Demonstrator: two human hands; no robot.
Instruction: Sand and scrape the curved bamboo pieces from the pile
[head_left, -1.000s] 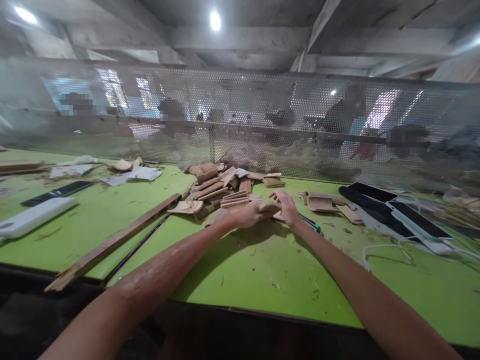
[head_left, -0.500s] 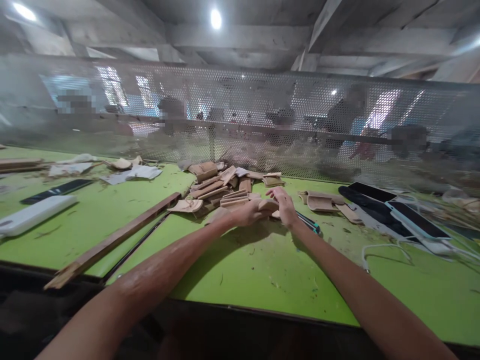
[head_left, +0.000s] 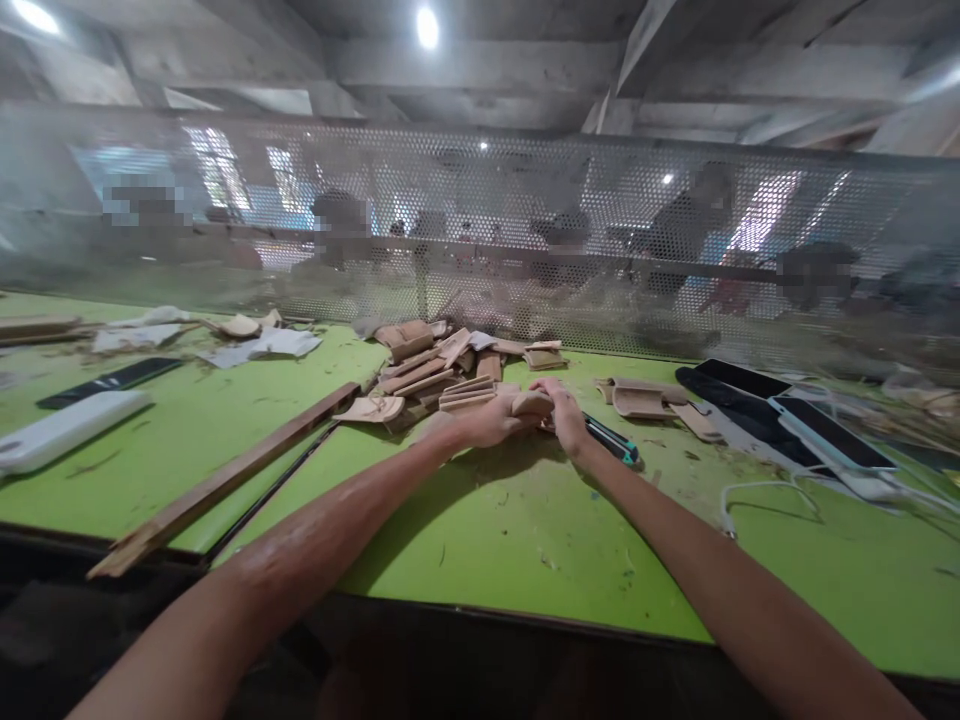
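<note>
Just in front of a heap of curved wooden pieces (head_left: pixel 420 372), my left hand (head_left: pixel 491 422) is closed on a light brown curved piece (head_left: pixel 532 403). My right hand (head_left: pixel 564 412) has its fingers bent against the right end of that same piece, so both hands hold it low over the green table (head_left: pixel 525 540). Part of the piece is hidden by my fingers. A cutter with a teal and black handle (head_left: pixel 613 441) lies beside my right wrist. Several thin slats (head_left: pixel 466 393) are stacked behind my left hand.
A long wooden strip (head_left: pixel 232 480) lies at the left, near a white case (head_left: pixel 71 430) and a dark phone (head_left: pixel 112 382). More curved pieces (head_left: pixel 637 398), two phones and a white cable (head_left: pixel 765 488) are on the right. A perforated metal screen (head_left: pixel 480 240) stands behind, with people beyond it.
My right hand has come slightly down and left, and its fingers have closed onto the piece in my left hand. The view has shifted slightly.
</note>
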